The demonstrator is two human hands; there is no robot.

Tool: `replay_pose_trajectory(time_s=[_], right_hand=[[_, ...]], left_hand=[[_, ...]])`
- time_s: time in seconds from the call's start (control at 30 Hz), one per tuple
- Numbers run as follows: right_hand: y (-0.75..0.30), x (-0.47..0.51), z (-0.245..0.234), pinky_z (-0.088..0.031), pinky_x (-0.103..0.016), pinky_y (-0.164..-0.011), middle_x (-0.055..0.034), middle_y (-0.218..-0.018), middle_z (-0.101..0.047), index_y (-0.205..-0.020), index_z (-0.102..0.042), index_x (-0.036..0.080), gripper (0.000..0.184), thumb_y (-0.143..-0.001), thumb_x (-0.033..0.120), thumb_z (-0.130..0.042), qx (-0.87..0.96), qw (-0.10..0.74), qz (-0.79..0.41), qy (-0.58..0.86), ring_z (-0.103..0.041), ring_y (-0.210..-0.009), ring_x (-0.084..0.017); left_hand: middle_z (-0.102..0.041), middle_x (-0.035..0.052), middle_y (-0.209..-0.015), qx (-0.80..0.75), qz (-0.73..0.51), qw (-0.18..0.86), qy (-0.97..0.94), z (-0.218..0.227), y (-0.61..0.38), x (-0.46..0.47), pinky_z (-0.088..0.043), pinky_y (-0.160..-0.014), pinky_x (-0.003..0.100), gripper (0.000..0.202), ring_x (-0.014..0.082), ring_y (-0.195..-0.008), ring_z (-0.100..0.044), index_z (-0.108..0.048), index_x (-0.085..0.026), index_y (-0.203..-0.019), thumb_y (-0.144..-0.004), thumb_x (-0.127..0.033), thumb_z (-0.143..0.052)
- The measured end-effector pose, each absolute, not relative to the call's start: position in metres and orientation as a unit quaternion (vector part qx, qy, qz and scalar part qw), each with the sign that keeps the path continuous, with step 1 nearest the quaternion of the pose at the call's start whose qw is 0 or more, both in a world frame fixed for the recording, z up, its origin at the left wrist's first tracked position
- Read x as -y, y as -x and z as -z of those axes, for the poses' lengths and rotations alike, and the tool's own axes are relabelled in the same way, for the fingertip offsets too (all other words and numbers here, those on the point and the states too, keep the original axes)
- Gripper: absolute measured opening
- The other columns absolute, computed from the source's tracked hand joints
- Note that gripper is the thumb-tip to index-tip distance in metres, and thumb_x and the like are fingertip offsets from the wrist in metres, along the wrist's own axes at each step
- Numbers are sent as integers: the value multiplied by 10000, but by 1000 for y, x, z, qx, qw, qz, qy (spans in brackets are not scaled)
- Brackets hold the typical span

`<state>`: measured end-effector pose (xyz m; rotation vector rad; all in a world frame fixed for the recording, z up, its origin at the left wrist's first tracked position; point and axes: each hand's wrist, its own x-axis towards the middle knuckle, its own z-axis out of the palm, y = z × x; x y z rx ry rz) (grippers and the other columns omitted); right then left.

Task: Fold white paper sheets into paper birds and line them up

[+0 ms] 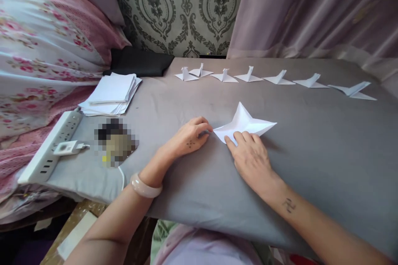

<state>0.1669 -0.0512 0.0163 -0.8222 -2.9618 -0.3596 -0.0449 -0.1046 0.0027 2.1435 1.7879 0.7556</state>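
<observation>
A white sheet of partly folded paper [244, 122] lies on the grey cloth in front of me, with one point standing up at the back and others reaching left and right. My left hand [193, 134] is at its left corner, fingers curled and fingertips meeting the tip. Over the paper's front edge, my right hand [251, 155] grips with bent fingers, hiding that part. Beyond the hands, several folded paper birds [224, 76] stand in a row along the back of the table.
A stack of white paper sheets [112, 89] lies at the back left, near a black folded item [139, 61]. A white power strip [51, 147] with a plugged-in charger [66, 148] sits at the left edge. Beside it is a blurred object [118, 145] and a white cable [122, 178].
</observation>
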Motion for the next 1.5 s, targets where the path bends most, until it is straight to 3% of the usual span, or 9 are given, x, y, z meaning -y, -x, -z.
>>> replay_pose_trajectory(time_s=[0.17,0.4,0.57,0.7,0.87,1.03,1.27,1.4,1.5], right_hand=[[-168,45,-25,-297,-371,-729,-108,-884,-595,-1105,-648,156,305,-879,85,-455,955,-10,127,269,-474,-838,-252],[-164,38,-25,-300,-369,-731,-114,-877,-614,-998,-653,128,244,-886,75,-443,955,-24,120,269,-491,-851,-249],[-165,31,-23,-302,-349,-723,-78,-802,-617,-797,-640,168,242,-923,133,-437,960,-6,81,270,-503,-830,-218],[-164,22,-25,-319,-323,-723,-49,-788,-634,-772,-657,184,277,-948,244,-452,954,12,25,299,-526,-828,-190],[-152,7,-39,-291,-296,-621,-37,-810,-667,-745,-667,205,282,-924,276,-460,926,-72,-59,365,-562,-825,-179],[-137,-5,-52,-245,-289,-553,-33,-674,-628,-620,-599,197,324,-892,301,-459,906,-144,-87,389,-524,-630,-152],[-127,-17,-59,-241,-286,-536,-29,-625,-607,-599,-601,202,267,-832,252,-480,904,-177,-100,376,-504,-582,-140],[-123,-23,-59,-276,-278,-552,-21,-641,-626,-637,-645,214,237,-818,289,-511,902,-187,-122,370,-531,-606,-141],[-121,-25,-59,-288,-277,-554,-19,-653,-633,-664,-666,219,220,-807,296,-518,897,-197,-122,377,-536,-606,-142]], left_hand=[[-632,58,-979,-618,-227,158,-736,2,38,102,-474,-745,267,210,164,-890,-600,-679,-195,-961,-922,-219,-473],[-630,56,-944,-643,-178,129,-734,5,20,98,-435,-653,247,312,159,-831,-592,-686,-249,-1087,-971,-302,-401],[-629,57,-942,-670,-179,124,-710,9,16,98,-425,-633,251,310,168,-842,-596,-694,-224,-1030,-970,-320,-405],[-640,54,-926,-685,-201,131,-688,14,16,98,-428,-628,249,299,172,-848,-605,-696,-223,-962,-964,-336,-420],[-646,49,-924,-703,-216,162,-658,13,13,95,-444,-646,261,259,174,-829,-610,-696,-216,-925,-940,-343,-471],[-647,47,-919,-730,-205,188,-624,8,9,92,-445,-639,276,250,172,-770,-606,-688,-204,-906,-930,-327,-472],[-638,65,-904,-746,-194,202,-604,4,6,88,-438,-640,281,206,178,-765,-595,-639,-182,-865,-912,-280,-464],[-625,32,-847,-738,-234,202,-600,7,7,91,-424,-623,277,102,166,-735,-574,-554,-187,-926,-877,-263,-507],[-607,4,-812,-733,-266,204,-593,10,9,94,-420,-609,265,149,151,-709,-563,-503,-193,-975,-841,-244,-544]])
